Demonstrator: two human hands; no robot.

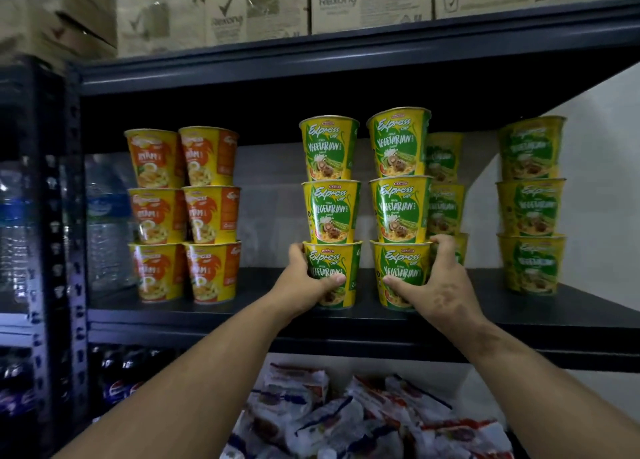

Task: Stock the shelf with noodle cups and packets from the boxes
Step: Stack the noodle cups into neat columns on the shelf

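A: Noodle cups on the dark shelf (pixel 242 306), middle tier. Two green stacks at the front, three cups high each. Left stack (pixel 331 213), right stack (pixel 400 209), side by side, small gap between them.

B: Hands?

A: Left hand (pixel 304 285) curled round the bottom cup of the left stack, thumb across the label. Right hand (pixel 436 285) gripping the bottom cup of the right stack, fingers wrapped behind it, thumb on the front. Both bottom cups sit on the shelf board.

B: Other stock?

A: More green stacks behind and at far right (pixel 531 206). Orange cups (pixel 183 216) to the left, two stacks of three. Water bottles (pixel 107 223) further left. Noodle packets (pixel 346 420) heaped on the tier below. Cardboard boxes (pixel 332 5) on the top tier
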